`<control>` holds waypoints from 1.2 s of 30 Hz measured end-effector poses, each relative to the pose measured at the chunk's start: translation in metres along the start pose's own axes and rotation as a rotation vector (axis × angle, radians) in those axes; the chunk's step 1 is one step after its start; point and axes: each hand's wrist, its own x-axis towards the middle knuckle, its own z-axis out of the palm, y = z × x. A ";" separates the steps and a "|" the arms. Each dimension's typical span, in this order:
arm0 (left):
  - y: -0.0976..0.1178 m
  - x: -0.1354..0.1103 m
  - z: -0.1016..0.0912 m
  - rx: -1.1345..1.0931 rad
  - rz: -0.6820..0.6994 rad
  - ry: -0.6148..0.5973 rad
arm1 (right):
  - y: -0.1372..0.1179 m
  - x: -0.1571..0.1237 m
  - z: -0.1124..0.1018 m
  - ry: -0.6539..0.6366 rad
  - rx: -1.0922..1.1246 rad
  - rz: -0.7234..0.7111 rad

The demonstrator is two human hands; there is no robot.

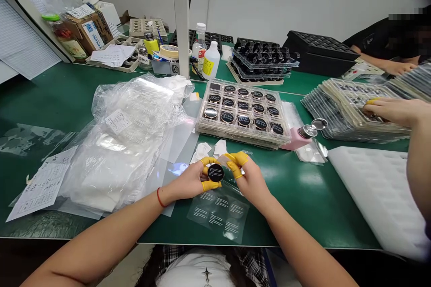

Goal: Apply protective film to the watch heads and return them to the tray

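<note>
Paperwork [40, 186] lies far left of the disc tray [202, 121]; clear plastic bags [124, 143] heap just left of that tray; below the tray, the left hand [188, 181], yellow finger cots [209, 160] on its fingers, grips a round black disc [215, 172] by its edge; the right hand [251, 177], its fingers also capped in yellow, pinches a bit of clear film [224, 160] at the disc's rim; a printed clear sheet [218, 213] lies under both hands; right of the tray sit a pink bottle with a metal pump top [305, 134] and a stack of trays [350, 112], which a co-worker's hand [393, 112] is touching; white foam [373, 193] lies lower right of the tray.
</note>
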 end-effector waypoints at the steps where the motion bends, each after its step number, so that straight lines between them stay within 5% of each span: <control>1: -0.001 0.000 0.000 0.002 -0.010 0.001 | -0.002 0.000 -0.003 0.013 0.025 -0.044; 6: -0.004 0.001 -0.001 -0.004 0.014 -0.028 | -0.015 -0.006 0.001 0.013 -0.146 -0.258; 12: -0.005 0.001 -0.004 -0.042 0.015 0.025 | -0.024 -0.026 0.019 0.094 -0.301 -0.352; 16: -0.004 0.002 -0.006 -0.023 0.021 0.006 | -0.024 -0.033 0.020 0.104 -0.211 -0.290; 23: -0.002 0.001 -0.003 0.093 0.044 0.019 | -0.017 -0.029 0.002 0.205 0.106 0.061; 28: 0.000 -0.001 -0.003 0.161 0.111 -0.007 | -0.024 -0.035 0.018 0.145 -0.066 -0.061; 36: -0.002 -0.003 -0.002 0.218 0.105 0.017 | -0.036 -0.042 0.026 0.267 -0.270 -0.123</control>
